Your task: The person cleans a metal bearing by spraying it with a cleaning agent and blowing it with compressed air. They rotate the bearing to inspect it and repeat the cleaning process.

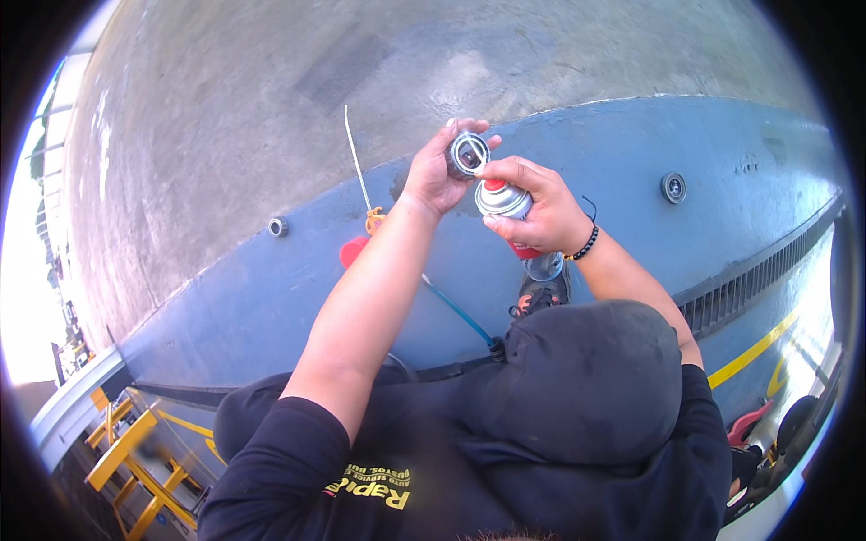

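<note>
My left hand (439, 176) is wrapped round a round hollow metal part (468, 155), with its ringed opening turned toward me. Close beside it, my right hand (552, 206) grips a spray can (503, 200) with a silver domed top and a red body. The index finger rests at the can's red nozzle (494, 184), which points at the part's opening. A thin pale line, a straw or a jet of spray, shows across that opening; I cannot tell which. On the blue floor lie a small metal ring-shaped part (278, 226) to the left and a larger round part (674, 187) to the right.
Below my left forearm are a white rod (357, 158) with an orange piece, a red round object (353, 252) and a teal rod (458, 311). A clear cup-like object (545, 267) is near my shoe (541, 293). A floor grate (758, 270) runs right; a yellow metal frame (135, 460) stands lower left.
</note>
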Available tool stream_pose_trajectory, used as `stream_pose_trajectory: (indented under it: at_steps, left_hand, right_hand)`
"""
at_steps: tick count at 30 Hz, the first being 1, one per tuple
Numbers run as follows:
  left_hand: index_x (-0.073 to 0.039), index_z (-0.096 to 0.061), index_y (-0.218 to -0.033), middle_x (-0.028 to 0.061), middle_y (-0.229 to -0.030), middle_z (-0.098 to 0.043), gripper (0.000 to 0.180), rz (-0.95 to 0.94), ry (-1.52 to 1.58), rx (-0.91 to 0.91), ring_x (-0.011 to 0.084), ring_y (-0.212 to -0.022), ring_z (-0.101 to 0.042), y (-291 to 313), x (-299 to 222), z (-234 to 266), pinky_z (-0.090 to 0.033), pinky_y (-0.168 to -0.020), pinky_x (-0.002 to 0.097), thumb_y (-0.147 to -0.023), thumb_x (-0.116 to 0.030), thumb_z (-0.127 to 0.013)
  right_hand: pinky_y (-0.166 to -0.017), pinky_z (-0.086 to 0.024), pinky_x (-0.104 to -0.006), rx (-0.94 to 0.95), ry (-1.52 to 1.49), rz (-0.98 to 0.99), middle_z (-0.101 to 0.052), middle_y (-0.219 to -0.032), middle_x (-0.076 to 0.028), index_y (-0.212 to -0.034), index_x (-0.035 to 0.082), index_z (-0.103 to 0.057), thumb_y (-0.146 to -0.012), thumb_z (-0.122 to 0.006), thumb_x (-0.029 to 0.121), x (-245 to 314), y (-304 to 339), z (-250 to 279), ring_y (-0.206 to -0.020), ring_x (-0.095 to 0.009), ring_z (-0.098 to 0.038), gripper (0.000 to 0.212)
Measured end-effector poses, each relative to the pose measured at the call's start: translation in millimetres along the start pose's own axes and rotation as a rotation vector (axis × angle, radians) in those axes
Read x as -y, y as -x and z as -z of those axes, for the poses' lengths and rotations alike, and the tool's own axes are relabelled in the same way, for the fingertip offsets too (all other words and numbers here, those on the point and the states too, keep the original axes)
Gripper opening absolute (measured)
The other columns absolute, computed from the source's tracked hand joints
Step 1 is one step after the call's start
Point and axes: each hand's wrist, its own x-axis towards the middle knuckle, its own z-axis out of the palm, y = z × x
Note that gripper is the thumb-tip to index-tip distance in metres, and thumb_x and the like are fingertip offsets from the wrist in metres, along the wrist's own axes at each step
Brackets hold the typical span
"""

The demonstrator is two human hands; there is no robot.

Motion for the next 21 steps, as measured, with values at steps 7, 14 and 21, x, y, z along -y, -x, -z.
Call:
stream_pose_trajectory:
  at_steps: [7,14,21]
  left_hand:
    - [0.002,-0.041,-0.138,0.0213,-0.13,-0.059,0.049,-0.043,-0.197,-0.08,0.0352,-0.11,-0.065,9.4,-0.6,-10.7,-0.056,-0.092,0.0445,-0.093,-0.007,-0.059]
    - [-0.001,-0.05,-0.131,0.0077,-0.102,-0.069,0.047,-0.075,-0.547,-0.251,0.0202,-0.087,-0.068,4.0,2.4,-1.7,-0.057,-0.076,0.0336,-0.092,-0.016,-0.071]
    - [-0.009,-0.049,-0.129,0.0049,-0.104,-0.061,0.044,0.015,-0.133,-0.122,0.0178,-0.09,-0.063,7.1,-0.1,11.4,-0.054,-0.079,0.043,-0.092,-0.018,-0.071]
  right_hand:
    - [-0.082,-0.054,-0.0366,-0.009,0.055,0.052,-0.066,-0.103,-0.009,-0.122,0.014,-0.064,-0.074,-0.08,0.02,-3.7,3.6,0.6,-0.092,-0.026,-0.066,0.05]
    - [-0.081,-0.053,-0.0374,0.046,0.082,0.041,-0.065,-0.099,-0.009,-0.122,0.015,-0.063,-0.075,-0.079,0.02,-0.1,6.4,0.7,-0.091,-0.027,-0.065,0.05]
    - [-0.081,-0.053,-0.037,0.031,0.059,0.021,-0.065,-0.1,-0.009,-0.123,0.015,-0.063,-0.075,-0.079,0.02,-2.9,15.5,1.7,-0.091,-0.027,-0.064,0.051]
